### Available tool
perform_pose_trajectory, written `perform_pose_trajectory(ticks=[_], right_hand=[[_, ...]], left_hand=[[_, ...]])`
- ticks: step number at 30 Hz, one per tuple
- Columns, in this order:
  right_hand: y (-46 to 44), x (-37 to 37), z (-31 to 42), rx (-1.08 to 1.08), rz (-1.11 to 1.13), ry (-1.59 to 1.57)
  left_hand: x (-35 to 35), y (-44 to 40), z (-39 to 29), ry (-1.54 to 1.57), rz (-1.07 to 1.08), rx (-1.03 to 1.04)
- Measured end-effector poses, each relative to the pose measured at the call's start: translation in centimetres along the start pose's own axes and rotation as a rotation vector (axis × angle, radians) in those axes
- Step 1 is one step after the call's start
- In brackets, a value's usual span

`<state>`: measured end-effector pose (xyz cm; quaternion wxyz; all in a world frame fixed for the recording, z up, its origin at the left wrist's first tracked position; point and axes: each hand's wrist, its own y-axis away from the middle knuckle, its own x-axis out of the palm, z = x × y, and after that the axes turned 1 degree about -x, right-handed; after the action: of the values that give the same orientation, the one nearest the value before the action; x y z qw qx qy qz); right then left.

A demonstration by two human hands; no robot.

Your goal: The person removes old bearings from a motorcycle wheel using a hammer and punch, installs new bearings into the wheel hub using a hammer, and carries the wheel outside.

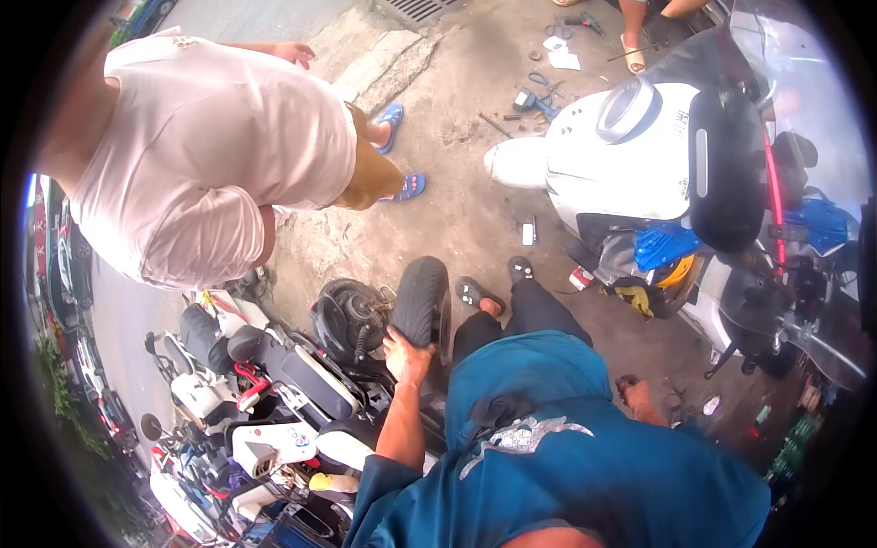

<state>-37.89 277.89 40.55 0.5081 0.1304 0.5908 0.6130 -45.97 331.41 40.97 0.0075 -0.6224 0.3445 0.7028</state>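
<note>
A black tyre on a wheel (421, 306) stands upright on the ground in front of me, to the left of my feet. My left hand (408, 358) grips the near edge of its tread, fingers bent over the rubber. Out to the right of my body, my right hand (635, 396) hangs low over the ground with its fingers curled in; whether it holds anything is hidden. Just left of the tyre lies a dark round wheel part (345, 320) with greasy metal pieces.
Parked scooters (306, 374) crowd the lower left. A person in a pale shirt (228, 137) stands at the upper left. A white scooter (621, 169) is at the right, with a blue power tool (534, 103) near it. Another person's foot (632, 55) shows at the top.
</note>
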Motion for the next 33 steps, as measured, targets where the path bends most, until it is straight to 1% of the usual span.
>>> perform_pose_trajectory(ticks=[1,2,6,9,11,12,14,15,16,18,19,21,22,24,25,26,27,29,31,33], right_hand=[[0.4,1.0,-1.0,0.032,0.016,-0.039],[1.6,2.3,-2.5,0.075,0.033,-0.078],[5.6,6.9,-1.1,0.195,0.001,-0.104],[2.5,11.1,-9.7,-0.027,0.015,-0.161],[1.6,13.6,-9.9,-0.073,-0.028,-0.141],[1.3,14.5,-9.4,-0.094,-0.049,-0.129],[-0.6,16.2,-6.2,-0.007,-0.025,-0.073],[0.2,16.6,-5.0,0.067,-0.002,-0.035],[1.5,16.9,-3.2,-0.049,-0.015,-0.071],[2.7,15.9,6.4,0.006,-0.022,-0.165],[2.3,15.7,6.9,0.038,0.009,-0.331],[1.3,16.6,6.8,0.113,0.082,-0.683],[-1.0,19.1,1.9,0.165,-0.056,-0.560],[-0.1,19.7,4.6,0.075,-0.091,-0.465],[0.8,20.5,4.6,0.043,-0.106,-0.411],[-0.2,22.5,2.5,-0.077,-0.092,-0.303],[-0.4,23.6,3.0,-0.198,-0.091,-0.197],[1.2,26.2,3.8,-0.124,-0.117,-0.258],[3.9,28.7,6.9,-0.032,-0.176,-0.277],[5.5,32.6,10.0,0.333,-0.201,-0.666]], left_hand=[[-0.7,-0.9,0.0,-0.029,-0.004,0.059],[-1.2,-2.5,-0.2,-0.053,0.037,0.078],[-4.3,-8.7,-3.8,-0.110,0.062,0.203],[-7.0,-12.6,-7.3,-0.147,0.058,0.274],[-7.7,-15.6,-9.1,-0.170,0.023,0.337],[-9.0,-16.8,-10.5,-0.162,0.052,0.337],[-10.2,-20.4,-12.5,-0.153,0.010,0.388],[-10.6,-21.6,-12.5,-0.162,0.020,0.408],[-10.7,-23.4,-13.1,-0.173,0.005,0.432],[-12.2,-25.5,-16.0,-0.168,0.028,0.413],[-13.0,-26.1,-16.8,-0.176,0.042,0.392],[-13.3,-28.4,-17.4,-0.196,0.030,0.416],[-13.8,-29.6,-18.0,-0.217,0.033,0.432],[-14.9,-31.8,-19.1,-0.255,0.049,0.452],[-15.5,-32.6,-19.8,-0.267,0.065,0.452],[-16.1,-33.2,-20.5,-0.276,0.081,0.451],[-16.5,-34.1,-21.4,-0.282,0.095,0.454],[-16.8,-36.2,-22.1,-0.334,0.118,0.486],[-17.3,-38.2,-22.9,-0.396,0.142,0.523],[-18.2,-40.0,-24.2,-0.466,0.165,0.571]])
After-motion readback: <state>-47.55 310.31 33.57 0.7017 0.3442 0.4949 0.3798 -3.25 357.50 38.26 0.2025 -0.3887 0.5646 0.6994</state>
